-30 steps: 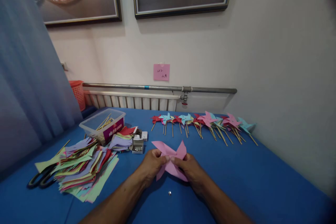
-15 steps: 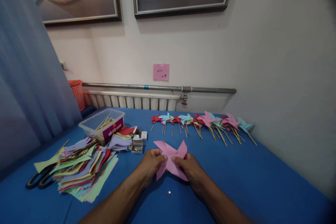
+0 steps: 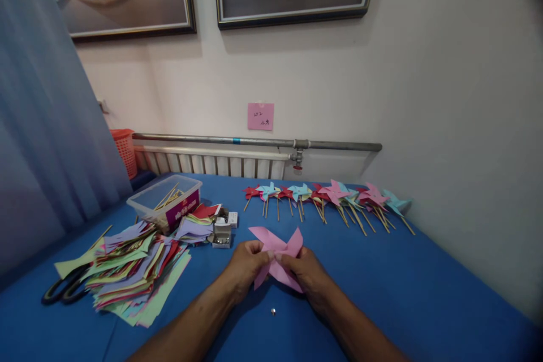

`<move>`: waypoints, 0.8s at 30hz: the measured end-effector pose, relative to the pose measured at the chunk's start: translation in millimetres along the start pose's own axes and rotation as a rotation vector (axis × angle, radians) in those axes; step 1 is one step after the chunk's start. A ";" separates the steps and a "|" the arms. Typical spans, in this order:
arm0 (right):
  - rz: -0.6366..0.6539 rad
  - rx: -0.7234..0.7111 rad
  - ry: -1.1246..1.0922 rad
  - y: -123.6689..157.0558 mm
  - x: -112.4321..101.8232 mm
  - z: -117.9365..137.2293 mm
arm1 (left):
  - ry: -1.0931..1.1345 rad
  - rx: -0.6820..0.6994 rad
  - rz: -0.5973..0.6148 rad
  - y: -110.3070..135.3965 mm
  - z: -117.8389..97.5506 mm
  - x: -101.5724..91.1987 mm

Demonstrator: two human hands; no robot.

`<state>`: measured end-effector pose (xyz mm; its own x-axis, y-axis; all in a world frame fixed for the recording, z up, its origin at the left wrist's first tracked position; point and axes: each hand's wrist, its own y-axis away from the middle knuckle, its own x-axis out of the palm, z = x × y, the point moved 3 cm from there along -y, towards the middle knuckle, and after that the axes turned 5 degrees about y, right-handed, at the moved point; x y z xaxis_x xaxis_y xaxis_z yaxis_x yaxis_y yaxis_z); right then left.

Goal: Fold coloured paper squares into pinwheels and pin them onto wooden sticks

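A pink paper pinwheel (image 3: 290,244) with folded blades is held between both hands, just above the blue tabletop. My left hand (image 3: 246,266) pinches it from the left, thumb pressed near the centre. From the right, my right hand (image 3: 306,272) grips it the same way, and the two thumb tips nearly meet at the middle. The fingers behind the paper are hidden. No stick shows on this pinwheel. On the cloth below it lies a small shiny metal piece (image 3: 273,311), probably a pushpin or tack.
Stacked coloured paper (image 3: 131,277) and black-handled scissors (image 3: 68,288) lie at left. Behind them stands a clear plastic box (image 3: 169,198) of sticks, beside small boxes of metal pins (image 3: 222,236). Several finished pinwheels (image 3: 335,192) on sticks line the back right.
My left thumb has slid slightly right toward the pinwheel's centre, closer to the right thumb. The pinwheel has barely shifted; everything else is the same.
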<state>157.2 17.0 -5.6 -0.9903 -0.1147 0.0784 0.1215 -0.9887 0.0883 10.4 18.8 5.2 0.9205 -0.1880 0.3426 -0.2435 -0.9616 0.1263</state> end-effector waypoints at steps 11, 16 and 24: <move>0.010 -0.013 0.035 2.7 -1.8 5.0 | -0.014 0.040 -0.017 -3.7 3.2 -1.5; -0.004 0.044 -0.031 0.2 -7.8 11.6 | 0.101 0.012 0.024 0.2 -3.0 -4.0; -0.209 0.022 -0.353 1.0 -26.7 25.5 | -0.362 0.121 -0.114 -6.8 -12.5 -24.6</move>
<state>185.5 21.6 17.7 -0.9103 0.1329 0.3919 -0.0752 -0.9844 0.1591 -14.4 32.5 7.6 0.9930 -0.1164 -0.0202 -0.1158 -0.9929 0.0269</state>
